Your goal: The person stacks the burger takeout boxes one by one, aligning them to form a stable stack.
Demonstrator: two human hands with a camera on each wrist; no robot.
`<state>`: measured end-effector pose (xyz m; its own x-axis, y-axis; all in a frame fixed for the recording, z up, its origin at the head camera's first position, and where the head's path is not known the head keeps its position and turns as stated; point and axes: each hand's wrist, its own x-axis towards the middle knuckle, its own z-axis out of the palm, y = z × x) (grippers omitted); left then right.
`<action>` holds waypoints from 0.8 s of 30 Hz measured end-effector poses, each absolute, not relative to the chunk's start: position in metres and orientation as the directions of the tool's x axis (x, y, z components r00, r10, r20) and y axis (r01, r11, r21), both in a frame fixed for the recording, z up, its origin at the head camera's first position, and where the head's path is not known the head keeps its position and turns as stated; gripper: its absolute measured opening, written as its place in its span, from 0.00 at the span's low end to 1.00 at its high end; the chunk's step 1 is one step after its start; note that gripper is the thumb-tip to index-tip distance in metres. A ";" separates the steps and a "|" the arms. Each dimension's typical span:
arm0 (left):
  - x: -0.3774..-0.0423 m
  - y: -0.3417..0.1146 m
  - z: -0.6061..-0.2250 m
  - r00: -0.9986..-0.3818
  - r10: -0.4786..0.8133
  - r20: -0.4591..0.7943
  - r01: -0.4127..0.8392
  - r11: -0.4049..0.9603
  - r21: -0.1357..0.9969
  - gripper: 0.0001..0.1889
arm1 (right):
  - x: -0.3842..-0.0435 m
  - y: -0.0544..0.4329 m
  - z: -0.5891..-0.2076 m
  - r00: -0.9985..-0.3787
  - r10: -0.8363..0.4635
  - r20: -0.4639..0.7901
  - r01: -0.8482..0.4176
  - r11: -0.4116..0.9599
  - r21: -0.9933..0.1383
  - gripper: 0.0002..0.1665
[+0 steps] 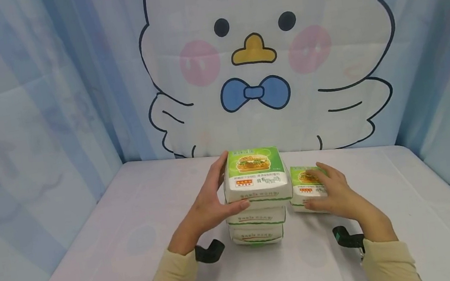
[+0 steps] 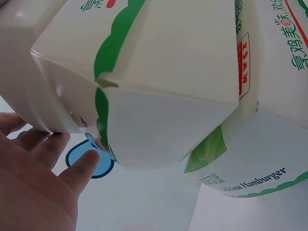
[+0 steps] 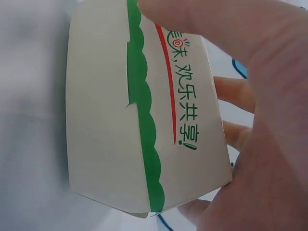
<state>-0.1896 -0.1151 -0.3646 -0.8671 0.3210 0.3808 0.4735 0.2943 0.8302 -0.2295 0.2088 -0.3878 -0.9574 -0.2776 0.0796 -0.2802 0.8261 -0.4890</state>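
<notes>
Three white-and-green hamburger boxes stand in a stack, the top box [image 1: 257, 174] showing a burger picture on its lid. My left hand [image 1: 212, 204] grips this top box at its left side, thumb at the front and fingers toward the back. Below it are the middle box [image 1: 260, 216] and the bottom box [image 1: 258, 233]. Right of the stack, another hamburger box [image 1: 300, 192] is held by my right hand [image 1: 339, 194], thumb on its front and fingers over the far side. The right wrist view shows that box's printed side [image 3: 159, 110] close up.
A white table [image 1: 139, 265] bears the boxes. Behind it hangs a curtain [image 1: 257, 126] with a cartoon bird, and blue curtains [image 1: 15, 139] enclose the sides. A black wrist mount [image 1: 210, 251] sits at my left wrist, another [image 1: 348, 238] at my right.
</notes>
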 end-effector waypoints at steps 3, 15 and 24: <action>-0.190 -0.115 -0.365 -0.860 0.327 0.391 0.486 0.293 0.823 0.58 | -0.230 0.210 -0.390 -0.956 -0.284 0.068 -0.281 0.830 -0.482 0.53; -0.191 -0.116 -0.366 -0.850 0.336 0.406 0.501 0.272 0.822 0.59 | -0.232 0.213 -0.394 -0.959 -0.274 0.074 -0.275 0.833 -0.480 0.54; -0.190 -0.114 -0.367 -0.842 0.328 0.428 0.514 0.250 0.820 0.56 | -0.232 0.213 -0.396 -0.958 -0.278 0.077 -0.280 0.834 -0.476 0.55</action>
